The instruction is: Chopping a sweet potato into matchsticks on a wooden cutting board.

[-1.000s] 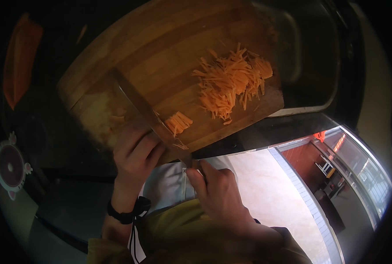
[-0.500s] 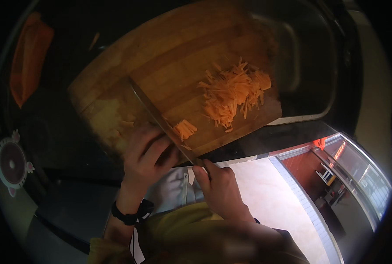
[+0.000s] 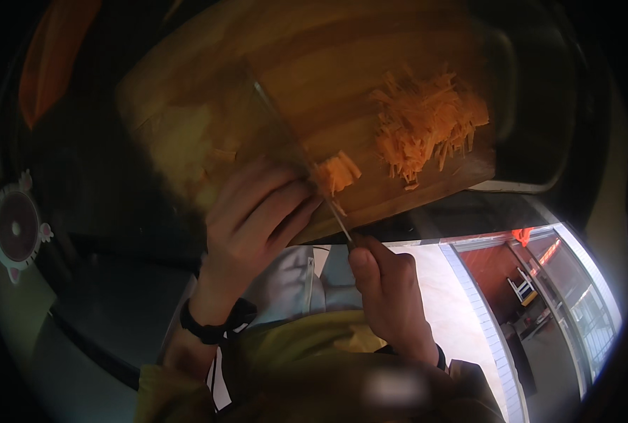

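My right hand [image 3: 391, 285] is closed round the handle of a kitchen knife [image 3: 286, 134], whose blade slants to the far left across a wooden cutting board [image 3: 300, 53]. Along the blade's left side, my left hand [image 3: 254, 215] presses down with curled fingers; whatever is under its fingertips is hidden. Just right of the blade lies a small stack of cut carrot strips [image 3: 343, 171]. A larger heap of shredded carrot [image 3: 430, 123] sits on the board's right part. Beyond my left fingers are a few orange carrot pieces [image 3: 222, 154].
A long orange object [image 3: 57, 60], blurred and dim, lies left of the board. Behind the board's right end is a dark sink-like basin [image 3: 539, 120] with a pale rim. At the far left is a round animal-shaped decoration [image 3: 16, 227]. Pale floor [image 3: 434, 296] shows below the counter.
The board, carrots and both hands appear shifted right in the picture, the board also upward. The strips right of the blade form a slightly bigger stack. Both hands keep their holds.
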Tool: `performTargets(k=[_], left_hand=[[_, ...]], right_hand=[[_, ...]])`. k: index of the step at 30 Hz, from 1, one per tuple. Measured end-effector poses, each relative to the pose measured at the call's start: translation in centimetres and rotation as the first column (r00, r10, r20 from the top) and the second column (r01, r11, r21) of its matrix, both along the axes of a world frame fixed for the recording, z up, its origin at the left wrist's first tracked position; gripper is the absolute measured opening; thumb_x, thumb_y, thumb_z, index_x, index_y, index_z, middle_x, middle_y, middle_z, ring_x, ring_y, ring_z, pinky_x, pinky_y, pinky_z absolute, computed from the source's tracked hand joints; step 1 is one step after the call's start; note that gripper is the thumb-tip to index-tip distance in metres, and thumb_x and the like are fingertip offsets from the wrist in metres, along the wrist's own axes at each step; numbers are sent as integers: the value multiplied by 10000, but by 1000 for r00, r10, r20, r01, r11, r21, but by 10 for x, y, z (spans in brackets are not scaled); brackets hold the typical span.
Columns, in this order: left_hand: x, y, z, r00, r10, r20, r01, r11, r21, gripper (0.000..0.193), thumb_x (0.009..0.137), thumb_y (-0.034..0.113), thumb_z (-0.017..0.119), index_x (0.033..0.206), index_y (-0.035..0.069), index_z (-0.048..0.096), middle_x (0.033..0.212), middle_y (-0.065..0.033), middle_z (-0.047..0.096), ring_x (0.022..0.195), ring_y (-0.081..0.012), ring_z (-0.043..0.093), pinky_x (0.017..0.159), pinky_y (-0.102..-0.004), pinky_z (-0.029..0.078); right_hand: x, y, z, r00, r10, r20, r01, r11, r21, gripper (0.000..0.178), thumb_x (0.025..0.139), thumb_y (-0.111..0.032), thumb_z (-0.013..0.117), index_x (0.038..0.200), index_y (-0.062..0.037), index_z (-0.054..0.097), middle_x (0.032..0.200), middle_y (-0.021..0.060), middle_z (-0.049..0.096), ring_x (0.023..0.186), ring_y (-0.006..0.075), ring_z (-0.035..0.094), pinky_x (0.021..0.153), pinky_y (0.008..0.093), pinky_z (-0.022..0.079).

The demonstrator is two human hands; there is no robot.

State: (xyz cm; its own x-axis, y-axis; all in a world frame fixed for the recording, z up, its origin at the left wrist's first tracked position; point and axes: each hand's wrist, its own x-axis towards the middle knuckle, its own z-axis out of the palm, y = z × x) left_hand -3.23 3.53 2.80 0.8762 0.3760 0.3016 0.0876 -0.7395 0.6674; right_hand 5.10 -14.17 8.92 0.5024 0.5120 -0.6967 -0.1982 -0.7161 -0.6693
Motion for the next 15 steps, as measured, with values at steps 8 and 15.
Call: performTargets(k=[8, 15], left_hand=[[1, 5, 0, 999, -31, 43, 32, 999, -20, 307, 649, 12, 844, 922, 26, 705, 961, -104, 688, 885, -282, 664, 755, -366, 531], [2, 5, 1, 999, -6, 43, 6, 1000, -5, 281, 649, 32, 841, 892, 41, 701, 924, -74, 675, 860, -271, 660, 741, -360, 549]], right_hand=[[3, 3, 4, 998, -44, -48, 44, 999, 15, 325, 1036, -237, 533, 840, 22, 546, 558, 168, 512, 470, 353, 468, 483, 383, 389], [0, 7, 10, 1000, 20, -4, -20, 999, 27, 344, 1026, -245, 568, 801, 11, 515, 530, 150, 485, 449, 354, 463, 460, 388, 372]])
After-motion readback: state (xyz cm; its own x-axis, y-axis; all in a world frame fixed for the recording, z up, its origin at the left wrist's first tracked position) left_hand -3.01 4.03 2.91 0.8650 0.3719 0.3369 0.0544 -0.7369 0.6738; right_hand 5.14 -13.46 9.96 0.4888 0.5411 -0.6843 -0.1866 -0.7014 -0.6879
